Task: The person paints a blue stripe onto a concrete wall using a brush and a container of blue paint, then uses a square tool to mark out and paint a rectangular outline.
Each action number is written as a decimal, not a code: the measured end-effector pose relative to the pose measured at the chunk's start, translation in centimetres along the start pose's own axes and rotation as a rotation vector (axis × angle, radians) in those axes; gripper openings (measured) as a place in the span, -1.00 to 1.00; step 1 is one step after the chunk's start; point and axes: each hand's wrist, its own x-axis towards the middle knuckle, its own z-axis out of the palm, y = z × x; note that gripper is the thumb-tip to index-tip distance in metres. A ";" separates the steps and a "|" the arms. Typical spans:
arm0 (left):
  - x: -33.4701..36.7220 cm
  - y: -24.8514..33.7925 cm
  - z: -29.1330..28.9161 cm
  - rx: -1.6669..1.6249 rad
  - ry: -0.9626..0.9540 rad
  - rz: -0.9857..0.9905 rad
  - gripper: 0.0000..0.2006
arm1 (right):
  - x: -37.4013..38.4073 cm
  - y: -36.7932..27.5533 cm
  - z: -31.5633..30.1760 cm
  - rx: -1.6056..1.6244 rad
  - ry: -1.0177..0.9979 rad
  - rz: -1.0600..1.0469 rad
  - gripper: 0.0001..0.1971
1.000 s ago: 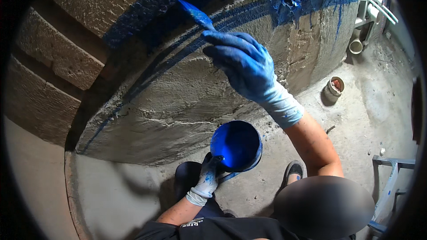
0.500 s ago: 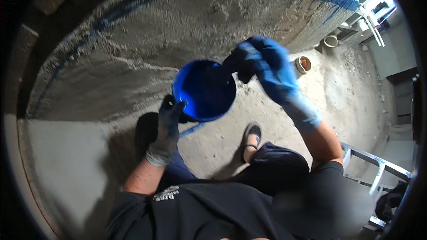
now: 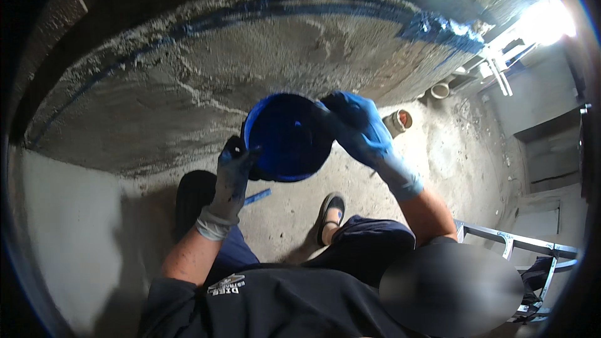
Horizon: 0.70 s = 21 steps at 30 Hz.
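A round blue-coated bucket [image 3: 252, 124] is held over the floor in front of me, its opening facing up and blue paint coating its inside. My left hand [image 3: 230, 178], in a stained light glove, is closed on the bucket's near left rim, thumb over the edge. At the right rim is my right hand [image 3: 358, 126], in a blue-smeared glove, fingers closed and bent toward the inside. Whatever it holds is hidden by the fingers and the dark interior.
Beyond the bucket rises a rough cement wall [image 3: 263, 56] with a blue painted band [image 3: 441, 30] along its top. A small bucket [image 3: 395, 124] and another container [image 3: 439, 91] stand right. A blue strip [image 3: 257, 197] lies below; a metal ladder [image 3: 507, 238] is lower right.
My right hand has come down from above the bucket to its right rim. The dark item seen under its fingers no longer shows clearly. My left hand keeps its grip.
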 end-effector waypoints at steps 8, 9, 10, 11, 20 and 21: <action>-0.6 2.0 0.7 -0.072 -0.012 -0.054 -0.83 | -2.9 2.5 0.2 0.352 0.109 0.014 -0.76; -0.4 1.7 0.3 -0.101 -0.027 -0.055 -0.82 | -3.0 2.4 -0.3 0.378 0.149 -0.043 -0.75; -0.4 1.7 -0.1 -0.106 -0.032 -0.093 -0.81 | -3.1 2.0 -1.0 0.289 0.189 0.021 -0.71; -0.2 1.6 -0.4 -0.113 -0.038 -0.126 -0.80 | -3.0 2.0 -1.0 0.468 0.256 -0.032 -0.69; -1.4 1.2 0.1 -0.130 0.056 -0.096 -0.80 | 4.9 -10.2 -7.3 -0.081 0.374 -0.548 -0.82; -1.4 1.1 0.1 -0.103 0.022 -0.150 -0.81 | 5.8 -11.1 -7.7 -0.131 0.315 -0.533 -0.82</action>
